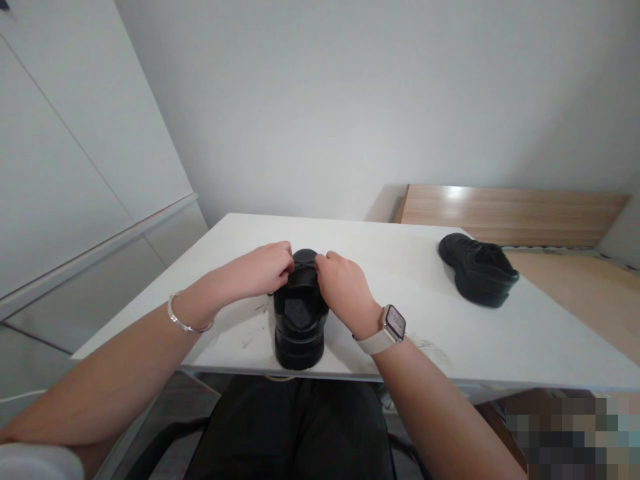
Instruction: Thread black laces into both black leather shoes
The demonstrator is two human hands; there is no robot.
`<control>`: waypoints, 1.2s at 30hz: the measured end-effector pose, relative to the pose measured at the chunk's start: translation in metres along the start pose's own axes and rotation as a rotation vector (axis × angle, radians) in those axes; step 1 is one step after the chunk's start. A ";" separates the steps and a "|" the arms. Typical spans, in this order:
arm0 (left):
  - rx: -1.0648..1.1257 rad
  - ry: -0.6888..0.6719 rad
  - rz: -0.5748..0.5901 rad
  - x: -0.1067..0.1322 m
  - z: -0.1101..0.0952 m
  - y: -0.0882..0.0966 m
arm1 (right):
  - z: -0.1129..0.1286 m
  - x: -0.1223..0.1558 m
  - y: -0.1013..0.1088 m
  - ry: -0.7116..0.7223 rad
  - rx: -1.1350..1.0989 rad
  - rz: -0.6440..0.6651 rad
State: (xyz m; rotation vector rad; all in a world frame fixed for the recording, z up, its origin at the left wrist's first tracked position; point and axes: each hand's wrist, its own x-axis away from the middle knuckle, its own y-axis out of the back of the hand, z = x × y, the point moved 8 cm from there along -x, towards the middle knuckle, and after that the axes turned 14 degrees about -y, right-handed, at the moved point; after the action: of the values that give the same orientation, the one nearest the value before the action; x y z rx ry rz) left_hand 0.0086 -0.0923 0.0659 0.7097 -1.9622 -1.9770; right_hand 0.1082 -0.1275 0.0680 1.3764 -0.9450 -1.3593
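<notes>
A black lace-up shoe (299,343) stands upright on the white table near its front edge, heel toward me and toe pointing away. My left hand (267,269) is closed at the left side of its lacing, fingers pinched together. On the opposite side my right hand (343,285) is likewise closed, its fingertips at the lacing. A dark shoelace (305,265) crosses the shoe between both hands; its ends are hidden by my fingers. The second black shoe (477,270) rests upright to the right, apart from both hands, its toe toward the back left.
The white table (400,333) carries dark scuff marks by its front edge. Behind it rises a grey wall, with white cabinet panels (75,133) at the left. A wooden headboard (510,213) and a light wooden surface (575,287) lie beyond the table's right edge.
</notes>
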 end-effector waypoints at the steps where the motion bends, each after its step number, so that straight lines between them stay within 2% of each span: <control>1: 0.004 -0.012 0.009 0.001 0.001 0.000 | -0.001 0.000 -0.001 0.001 -0.006 -0.006; 8: 0.004 -0.011 0.028 -0.001 0.006 -0.001 | -0.005 -0.002 -0.002 -0.001 -0.041 -0.011; 12: -0.007 0.032 -0.031 -0.003 0.005 0.000 | -0.006 0.001 -0.004 -0.011 -0.047 -0.014; 14: 0.015 0.052 -0.100 -0.004 0.002 0.006 | -0.005 0.000 -0.002 -0.006 -0.060 -0.051; 16: 0.107 0.074 -0.252 -0.002 -0.001 0.024 | -0.002 -0.003 0.009 0.005 -0.133 -0.137; 18: 0.236 0.079 -0.518 0.004 -0.004 0.058 | -0.001 -0.009 0.032 0.017 -0.318 -0.262; 20: 0.309 0.037 -0.867 0.017 -0.007 0.102 | -0.001 -0.014 0.065 0.052 -0.582 -0.400; 22: 0.283 -0.067 -1.207 0.034 -0.016 0.144 | -0.002 -0.015 0.103 0.125 -0.836 -0.540; 24: 0.249 -0.195 -1.416 0.045 -0.027 0.172 | -0.002 -0.013 0.138 0.191 -1.028 -0.665; 26: 0.293 -0.267 -1.444 0.041 -0.034 0.182 | 0.003 -0.009 0.164 0.277 -1.145 -0.743; 29: 0.477 -0.278 -1.335 0.023 -0.035 0.176 | 0.016 -0.007 0.177 0.344 -1.149 -0.736; 33: 0.815 -0.300 -1.227 0.007 -0.030 0.154 | 0.022 -0.011 0.166 0.276 -1.025 -0.685; 36: 0.908 -0.236 -1.117 0.001 -0.026 0.143 | 0.016 -0.016 0.152 0.299 -1.130 -0.625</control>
State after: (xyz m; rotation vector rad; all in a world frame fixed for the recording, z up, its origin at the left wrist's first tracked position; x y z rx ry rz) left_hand -0.0002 -0.1223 0.2081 2.2574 -2.9981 -1.4259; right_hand 0.1052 -0.1520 0.2201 0.9047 0.5091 -1.6499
